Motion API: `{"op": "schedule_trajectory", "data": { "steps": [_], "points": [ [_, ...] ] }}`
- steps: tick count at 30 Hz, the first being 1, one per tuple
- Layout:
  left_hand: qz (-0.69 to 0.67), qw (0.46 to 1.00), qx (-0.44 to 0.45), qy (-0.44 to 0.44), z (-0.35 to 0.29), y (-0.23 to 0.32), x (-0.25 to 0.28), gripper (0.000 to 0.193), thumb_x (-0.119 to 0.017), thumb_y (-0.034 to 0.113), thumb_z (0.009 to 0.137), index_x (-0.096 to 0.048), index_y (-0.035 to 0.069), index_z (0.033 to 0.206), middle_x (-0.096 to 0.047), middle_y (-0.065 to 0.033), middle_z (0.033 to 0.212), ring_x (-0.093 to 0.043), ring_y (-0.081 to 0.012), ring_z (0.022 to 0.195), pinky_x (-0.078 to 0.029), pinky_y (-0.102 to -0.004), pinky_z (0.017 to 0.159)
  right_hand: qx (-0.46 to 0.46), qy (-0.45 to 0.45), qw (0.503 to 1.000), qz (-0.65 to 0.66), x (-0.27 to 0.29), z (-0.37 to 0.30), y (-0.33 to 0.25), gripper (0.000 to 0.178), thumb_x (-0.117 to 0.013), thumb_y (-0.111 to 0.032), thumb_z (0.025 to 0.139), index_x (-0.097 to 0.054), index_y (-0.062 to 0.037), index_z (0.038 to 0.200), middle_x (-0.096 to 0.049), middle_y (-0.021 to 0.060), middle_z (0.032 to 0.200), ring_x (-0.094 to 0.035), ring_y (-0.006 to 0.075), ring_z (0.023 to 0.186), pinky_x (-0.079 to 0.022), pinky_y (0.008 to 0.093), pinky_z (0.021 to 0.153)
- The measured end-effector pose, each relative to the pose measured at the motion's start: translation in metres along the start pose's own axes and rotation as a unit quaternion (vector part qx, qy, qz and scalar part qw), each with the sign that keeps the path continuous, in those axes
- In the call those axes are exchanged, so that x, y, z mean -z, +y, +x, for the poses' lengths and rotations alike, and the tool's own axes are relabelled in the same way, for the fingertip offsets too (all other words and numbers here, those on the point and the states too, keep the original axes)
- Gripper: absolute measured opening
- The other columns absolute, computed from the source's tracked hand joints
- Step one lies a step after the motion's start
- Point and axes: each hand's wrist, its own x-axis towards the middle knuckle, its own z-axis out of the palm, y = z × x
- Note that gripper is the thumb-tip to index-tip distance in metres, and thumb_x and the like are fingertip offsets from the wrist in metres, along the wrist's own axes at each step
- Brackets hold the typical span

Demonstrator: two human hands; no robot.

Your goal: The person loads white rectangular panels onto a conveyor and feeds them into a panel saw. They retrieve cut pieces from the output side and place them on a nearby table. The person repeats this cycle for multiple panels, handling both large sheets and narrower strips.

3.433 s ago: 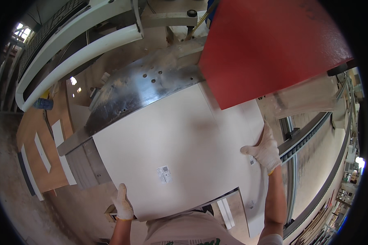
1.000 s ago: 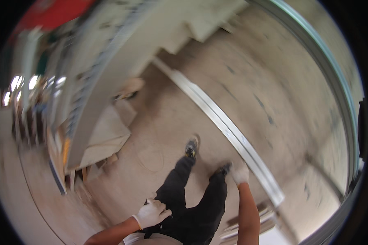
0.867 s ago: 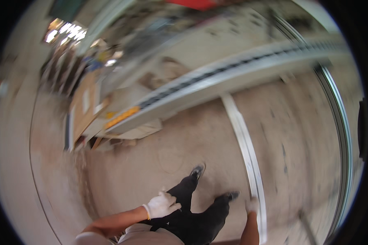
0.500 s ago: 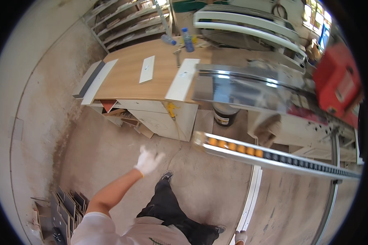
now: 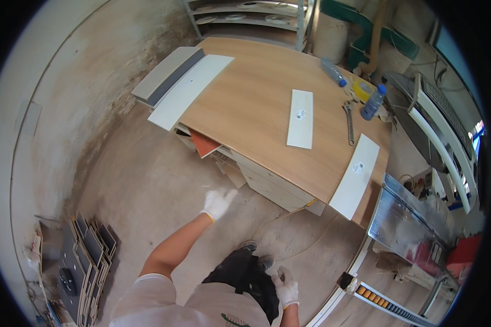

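My left hand (image 5: pixel 218 203), in a white glove, hangs over the floor in front of the wood-topped table (image 5: pixel 256 103); its fingers are loosely apart and nothing shows in it. Lower down, my right hand (image 5: pixel 285 286), gloved too, is beside my right leg with fingers partly bent, apart and holding nothing visible. On the table lie a long white panel (image 5: pixel 191 90) at the left, a smaller white panel (image 5: pixel 300 122) in the middle and another white panel (image 5: pixel 356 177) near the right end. Each bears a small label. An adjustable wrench (image 5: pixel 349 122) lies between the latter two.
Two plastic bottles, a standing one (image 5: pixel 373 102) and a lying one (image 5: pixel 333 72), are by yellow tape (image 5: pixel 362 90). Right of the table are a metal machine bed (image 5: pixel 403 218) and a roller rail (image 5: pixel 387 305). Dark boards (image 5: pixel 87 267) lean at the lower left. A hose (image 5: pixel 305 248) crosses the floor.
My view has turned right and moved nearer the table. My right hand has come away from the roller-rail side to beside my leg. My left hand stays raised, fingers still apart.
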Motion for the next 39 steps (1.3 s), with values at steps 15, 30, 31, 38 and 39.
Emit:
{"op": "schedule_trajectory", "data": {
  "steps": [15,30,31,38,39],
  "points": [
    [-0.582,0.717,0.34,0.175,0.271,-0.269,0.123,0.072,-0.078,0.061,0.103,-0.07,-0.005,0.13,-0.075,-0.0212,0.125,-0.075,-0.0289,0.094,-0.064,-0.0386,0.08,-0.087,-0.014,0.935,-0.344,-0.029,0.096,-0.08,0.065,-0.079,-0.044,0.098,-0.066,-0.0069,0.15,-0.073,0.0274,0.142,-0.071,0.0469,0.128,-0.058,0.055,0.11],
    [-0.543,0.789,0.284,-0.042,0.079,-0.198,0.128,0.034,-0.074,0.028,0.108,-0.077,-0.005,0.109,-0.081,-0.0078,0.099,-0.076,-0.0179,0.092,-0.058,-0.0381,0.084,-0.055,-0.075,0.962,0.256,-0.318,0.289,-0.49,0.051,-0.071,-0.036,0.109,-0.072,0.0073,0.137,-0.078,0.0202,0.124,-0.073,0.0298,0.107,-0.057,0.0426,0.096],
    [-0.522,0.795,0.29,-0.108,0.069,-0.198,0.134,0.034,-0.074,0.029,0.108,-0.078,-0.005,0.105,-0.08,-0.007,0.097,-0.076,-0.0179,0.091,-0.058,-0.0374,0.084,-0.1,-0.051,0.956,0.271,-0.323,0.284,-0.496,0.05,-0.072,-0.034,0.109,-0.073,0.0084,0.137,-0.078,0.0173,0.125,-0.073,0.0266,0.108,-0.058,0.0408,0.095],
    [-0.013,0.972,-0.206,-0.112,0.029,-0.256,0.2,0.036,-0.061,0.03,0.116,-0.069,0.002,0.138,-0.079,-0.0085,0.123,-0.072,-0.0226,0.109,-0.056,-0.0372,0.095,-0.059,0.114,0.979,0.157,-0.286,0.215,-0.444,0.063,-0.072,-0.048,0.107,-0.077,0.0137,0.119,-0.08,0.0294,0.111,-0.076,0.0397,0.103,-0.058,0.0492,0.092],
    [0.013,0.983,-0.155,-0.099,0.032,-0.264,0.202,0.04,-0.058,0.029,0.117,-0.065,0.002,0.147,-0.076,-0.0126,0.131,-0.071,-0.0285,0.115,-0.054,-0.0408,0.102,-0.082,0.162,0.978,0.1,-0.265,0.205,-0.429,0.069,-0.071,-0.054,0.106,-0.078,0.0142,0.112,-0.079,0.0357,0.104,-0.078,0.0471,0.101,-0.058,0.0536,0.091]
  ]
}}
